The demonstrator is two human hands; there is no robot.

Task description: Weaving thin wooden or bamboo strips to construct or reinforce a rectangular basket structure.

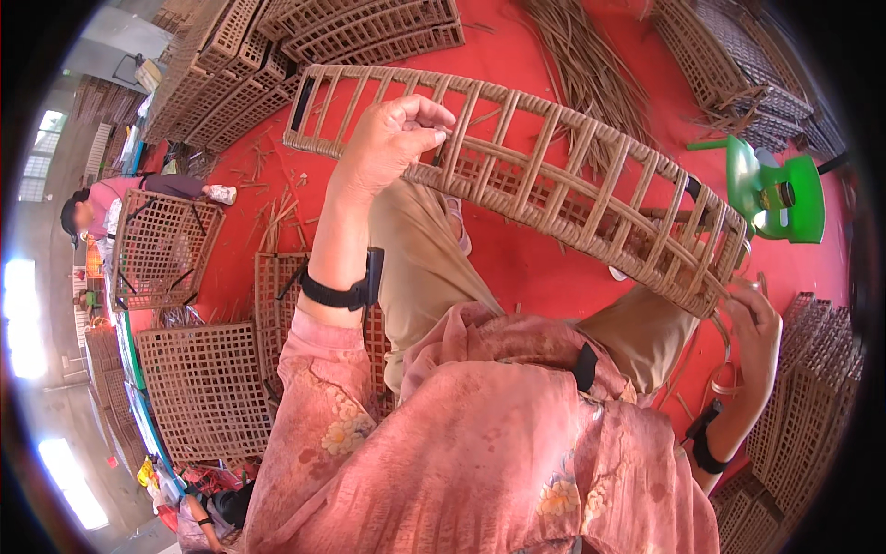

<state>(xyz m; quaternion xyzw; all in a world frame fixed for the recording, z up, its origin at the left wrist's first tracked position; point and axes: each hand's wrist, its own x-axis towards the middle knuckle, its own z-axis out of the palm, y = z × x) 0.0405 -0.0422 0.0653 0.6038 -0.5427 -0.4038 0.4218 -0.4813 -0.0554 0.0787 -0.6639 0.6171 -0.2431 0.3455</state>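
A long, narrow woven basket [520, 205] of brown twisted strands lies tilted across my lap, its open ladder-like side facing up and its rim wrapped in strand. My left hand [397, 138] is closed near the basket's left part, thumb and forefinger bent against a cross rung; part of its grip is hidden. At the right end corner, my right hand [755, 337] has its fingers closed around a thin, flat strip [725, 355], which hangs in a loop beneath the corner. Both of my wrists wear black bands.
Stacked woven baskets [226, 74] stand at the upper left, with more stacks [729, 55] at the upper right. Loose strips [591, 65] lie on the red floor [498, 268]. A green plastic stool [794, 198] is at right. Another person [101, 208] works at left beside a woven panel [166, 245].
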